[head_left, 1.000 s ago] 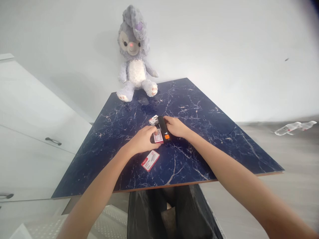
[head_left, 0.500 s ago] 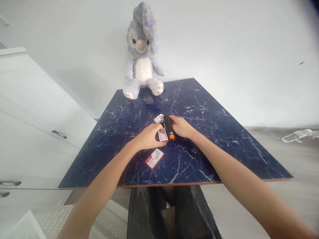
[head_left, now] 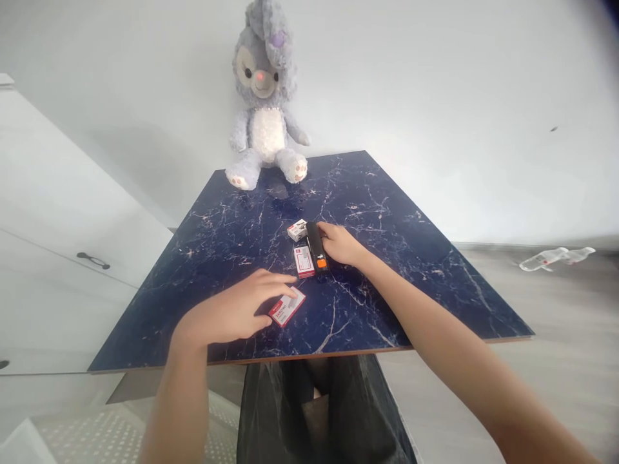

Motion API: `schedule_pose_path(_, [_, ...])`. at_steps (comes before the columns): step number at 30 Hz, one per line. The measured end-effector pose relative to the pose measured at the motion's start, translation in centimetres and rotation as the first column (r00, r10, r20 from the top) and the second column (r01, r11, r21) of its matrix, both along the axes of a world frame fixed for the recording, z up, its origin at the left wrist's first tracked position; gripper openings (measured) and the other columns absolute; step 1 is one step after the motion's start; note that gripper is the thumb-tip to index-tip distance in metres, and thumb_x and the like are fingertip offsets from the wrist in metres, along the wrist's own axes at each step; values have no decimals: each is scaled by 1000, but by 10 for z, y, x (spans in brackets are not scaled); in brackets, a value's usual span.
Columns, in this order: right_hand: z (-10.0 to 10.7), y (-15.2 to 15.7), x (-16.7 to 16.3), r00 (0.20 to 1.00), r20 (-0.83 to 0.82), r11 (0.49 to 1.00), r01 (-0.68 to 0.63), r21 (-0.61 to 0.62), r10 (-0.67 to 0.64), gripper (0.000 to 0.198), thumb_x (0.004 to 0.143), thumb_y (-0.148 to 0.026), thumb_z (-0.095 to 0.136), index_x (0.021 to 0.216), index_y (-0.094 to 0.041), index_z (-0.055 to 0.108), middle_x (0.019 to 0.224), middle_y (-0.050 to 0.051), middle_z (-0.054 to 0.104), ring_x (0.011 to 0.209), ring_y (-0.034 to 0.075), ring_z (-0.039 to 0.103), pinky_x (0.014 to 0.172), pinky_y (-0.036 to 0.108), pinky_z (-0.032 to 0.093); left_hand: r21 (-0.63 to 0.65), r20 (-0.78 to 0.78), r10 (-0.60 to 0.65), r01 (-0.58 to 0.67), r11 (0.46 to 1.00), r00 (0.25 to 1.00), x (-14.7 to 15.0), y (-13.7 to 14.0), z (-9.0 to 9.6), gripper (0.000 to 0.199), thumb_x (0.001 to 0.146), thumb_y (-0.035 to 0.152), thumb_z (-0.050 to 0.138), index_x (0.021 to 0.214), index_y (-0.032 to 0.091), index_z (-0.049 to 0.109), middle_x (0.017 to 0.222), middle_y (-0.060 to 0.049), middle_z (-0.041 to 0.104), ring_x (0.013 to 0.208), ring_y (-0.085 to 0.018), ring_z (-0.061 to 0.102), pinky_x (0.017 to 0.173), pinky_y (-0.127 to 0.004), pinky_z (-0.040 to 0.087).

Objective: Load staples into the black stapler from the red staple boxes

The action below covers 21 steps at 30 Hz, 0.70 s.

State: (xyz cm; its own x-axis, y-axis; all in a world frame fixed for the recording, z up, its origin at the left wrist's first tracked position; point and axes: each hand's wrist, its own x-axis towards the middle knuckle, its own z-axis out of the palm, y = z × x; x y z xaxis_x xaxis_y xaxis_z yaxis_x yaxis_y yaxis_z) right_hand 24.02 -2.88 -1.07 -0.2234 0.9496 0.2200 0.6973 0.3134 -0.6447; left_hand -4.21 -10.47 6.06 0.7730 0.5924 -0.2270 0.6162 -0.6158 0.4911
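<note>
Head view gives me the blue table (head_left: pixel 213 248); I take the stapler (head_left: pixel 316 243) as the centre of my clock, twelve toward the far edge. My right hand (head_left: pixel 341 245), at three, is curled around its side, fingertips hidden. The middle box (head_left: pixel 304 261) lies just beside it at eight, the far box (head_left: pixel 296 230) at half past ten, and the plush (head_left: pixel 267 132) sits well apart at eleven.

At seven lies the near box (head_left: pixel 286 309), flat. My left hand (head_left: pixel 235 306), reaching from eight, has not closed: fingers spread over the top, thumb at the left corner; whether they press, I cannot tell.

I judge the step in hand to be getting hold of the near box with the stapler steadied. The next move calls for closing thumb and fingers on its edges, clear of the middle box.
</note>
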Motion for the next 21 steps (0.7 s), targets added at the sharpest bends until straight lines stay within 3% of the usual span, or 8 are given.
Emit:
schedule_pose_path(3, [-2, 0, 0, 1000, 20, 1000, 6, 12, -6, 24, 89, -4, 45, 94, -19, 63, 100, 7, 74, 90, 23, 67, 76, 28, 46, -47, 11, -7, 7, 999, 1000, 10, -9, -12, 53, 86, 15, 57, 133, 39, 62, 156, 4, 50, 143, -28, 43, 108, -43, 46])
schedule_pose_path(7, [-4, 2, 1, 1000, 22, 1000, -4, 18, 4, 25, 89, -4, 45, 96, -19, 63, 100, 7, 74, 90, 23, 67, 77, 28, 45, -35, 81, 15, -12, 999, 997, 21, -1, -10, 39, 84, 35, 72, 123, 34, 67, 141, -3, 60, 129, -30, 55, 102, -42, 49])
schedule_pose_path(11, [-3, 2, 1, 1000, 9, 999, -16, 29, 15, 25, 88, -2, 44, 94, -19, 63, 100, 7, 74, 90, 22, 67, 78, 27, 45, 116, 216, 139, -166, 979, 967, 29, 30, 4, 41, 84, 50, 72, 120, 32, 66, 133, -6, 62, 116, -28, 61, 96, -44, 51])
schedule_pose_path(13, [-3, 2, 1, 1000, 2, 999, -17, 30, 17, 25, 88, -2, 45, 93, -19, 62, 100, 7, 73, 89, 22, 66, 77, 27, 44, 181, 192, 166, -201, 963, 967, 38, 49, 6, 44, 82, 54, 72, 119, 31, 66, 126, -7, 64, 112, -30, 61, 90, -44, 52])
schedule_pose_path(17, [-1, 1, 1, 1000, 6, 999, -20, 31, 20, 23, 87, -2, 45, 91, -19, 61, 99, 7, 73, 86, 21, 66, 74, 26, 43, 167, 111, 138, -155, 974, 984, 57, 74, -7, 44, 80, 58, 71, 113, 28, 67, 117, -9, 66, 102, -31, 63, 79, -42, 52])
schedule_pose_path(21, [0, 1, 1, 999, 24, 999, -29, 27, 28, 24, 87, -2, 45, 93, -19, 62, 98, 8, 73, 86, 21, 66, 75, 26, 43, 175, 157, 163, -190, 966, 974, 61, 72, -24, 59, 77, 58, 76, 126, 29, 62, 123, -10, 64, 104, -31, 64, 81, -43, 53])
